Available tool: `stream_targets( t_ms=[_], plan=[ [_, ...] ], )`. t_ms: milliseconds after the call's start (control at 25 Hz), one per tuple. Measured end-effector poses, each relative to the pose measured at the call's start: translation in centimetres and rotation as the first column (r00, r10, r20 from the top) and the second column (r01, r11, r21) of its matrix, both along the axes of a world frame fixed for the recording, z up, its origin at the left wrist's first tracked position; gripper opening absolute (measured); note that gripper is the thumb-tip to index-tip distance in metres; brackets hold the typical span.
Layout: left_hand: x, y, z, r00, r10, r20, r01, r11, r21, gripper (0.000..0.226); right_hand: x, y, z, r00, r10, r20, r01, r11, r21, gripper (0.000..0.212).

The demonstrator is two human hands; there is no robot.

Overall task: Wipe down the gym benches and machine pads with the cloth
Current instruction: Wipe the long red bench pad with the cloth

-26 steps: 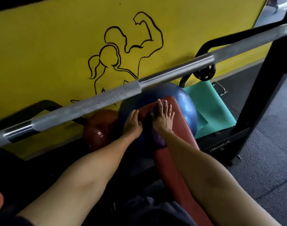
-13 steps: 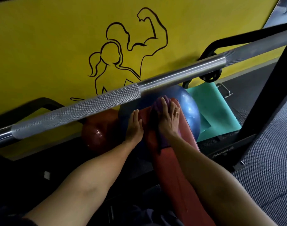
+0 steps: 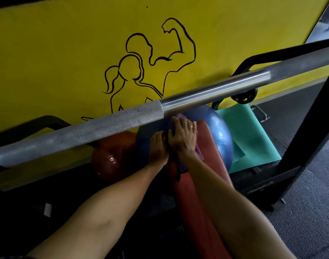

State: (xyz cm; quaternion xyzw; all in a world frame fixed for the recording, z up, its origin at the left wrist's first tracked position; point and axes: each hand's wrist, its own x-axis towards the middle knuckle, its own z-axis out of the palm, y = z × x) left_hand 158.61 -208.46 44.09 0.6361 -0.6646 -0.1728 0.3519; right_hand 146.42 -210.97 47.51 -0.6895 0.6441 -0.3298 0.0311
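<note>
A narrow red padded bench [image 3: 206,146] runs away from me toward the yellow wall. My right hand [image 3: 182,136] presses a purple cloth [image 3: 199,153] flat against the far end of the pad, with cloth showing above the fingertips and beside the wrist. My left hand [image 3: 158,146] lies flat on the bench's left edge, touching the right hand, fingers together. A steel barbell [image 3: 122,126] crosses above both hands and hides the fingertips of the right one.
A blue exercise ball [image 3: 219,131] sits behind the bench's far end, a dark red ball [image 3: 111,157] to its left. A teal mat [image 3: 249,131] lies right of the blue ball. A black rack upright [image 3: 313,116] stands at right on grey textured flooring [image 3: 309,212].
My right hand has slid the cloth farther up the pad toward the bench's far end, under the bar. My left hand has moved up alongside it. The view has shifted closer.
</note>
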Motion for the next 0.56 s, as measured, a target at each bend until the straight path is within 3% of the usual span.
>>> stream_targets(
  t_ms=[80, 160, 240, 360, 480, 560],
  plan=[
    [-0.4, -0.7, -0.9, 0.998, 0.038, 0.048, -0.035, 0.997, -0.065, 0.042, 0.1, -0.1, 0.0, 0.979, 0.176, -0.103, -0.181, 0.983, -0.034, 0.040],
    [-1.0, -0.6, -1.1, 0.995, 0.085, -0.058, -0.092, 0.985, -0.146, 0.039, -3.2, -1.4, 0.0, 0.960, 0.206, -0.188, -0.226, 0.970, -0.089, 0.030],
    [-1.6, -0.2, -1.1, 0.986, 0.093, -0.138, -0.119, 0.975, -0.190, 0.048, -6.2, -2.7, 0.0, 0.989, 0.057, -0.138, -0.075, 0.989, -0.125, 0.030],
    [-1.5, -0.4, -1.8, 0.985, 0.108, -0.133, -0.135, 0.968, -0.212, 0.040, -2.3, -1.5, 0.1, 0.996, -0.078, 0.035, 0.078, 0.997, 0.007, 0.032],
    [-1.0, -0.9, -1.9, 0.991, 0.125, 0.043, -0.113, 0.971, -0.211, 0.032, 0.9, 1.0, -0.1, 0.993, 0.120, -0.010, -0.121, 0.990, -0.071, 0.031],
    [-1.1, -1.0, -1.7, 0.988, 0.127, -0.085, -0.142, 0.970, -0.199, 0.037, -2.3, 0.6, -0.8, 0.980, 0.165, -0.108, -0.182, 0.968, -0.172, 0.031]
  ],
)
